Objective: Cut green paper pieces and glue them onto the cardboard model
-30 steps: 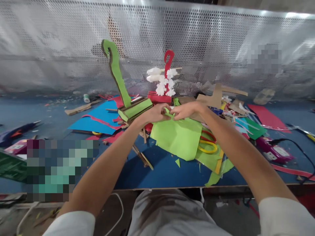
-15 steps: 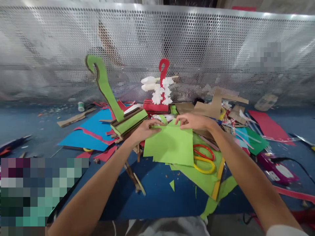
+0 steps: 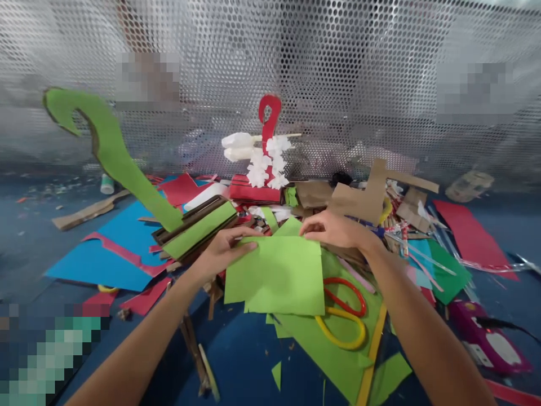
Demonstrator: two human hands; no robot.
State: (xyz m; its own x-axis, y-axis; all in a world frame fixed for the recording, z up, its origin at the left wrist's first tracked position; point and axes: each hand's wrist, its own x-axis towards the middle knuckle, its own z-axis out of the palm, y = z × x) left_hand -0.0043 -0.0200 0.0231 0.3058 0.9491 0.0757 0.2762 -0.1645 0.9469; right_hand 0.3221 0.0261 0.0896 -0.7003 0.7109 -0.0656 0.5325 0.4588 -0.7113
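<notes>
A folded or stacked light-green paper (image 3: 283, 276) hangs between my two hands, its front face toward me and its lower edge uneven. My left hand (image 3: 222, 248) pinches the upper left edge, thumb in front. The fingers of my right hand (image 3: 338, 228) are curled down on the upper right edge. Just right of the paper lie scissor handles, a red loop (image 3: 362, 304) and a yellow loop (image 3: 362, 332), with the blades hidden. Under them rests a larger green sheet (image 3: 338, 369). Beyond my left hand stands a green cardboard hook shape (image 3: 127, 169) in a slotted green block (image 3: 200, 228).
A red hook-shaped stand (image 3: 267, 135) with white paper pieces is at the back, before a perforated metal screen (image 3: 321, 67). Blue sheets (image 3: 97, 265) lie left. Cardboard scraps (image 3: 355, 203), a red sheet (image 3: 469, 231) and a purple device (image 3: 490, 335) with a black cable are right.
The view has come closer and lower, so the table things look larger and the green hook shape appears farther left. Both hands stay on the top edge of the green paper.
</notes>
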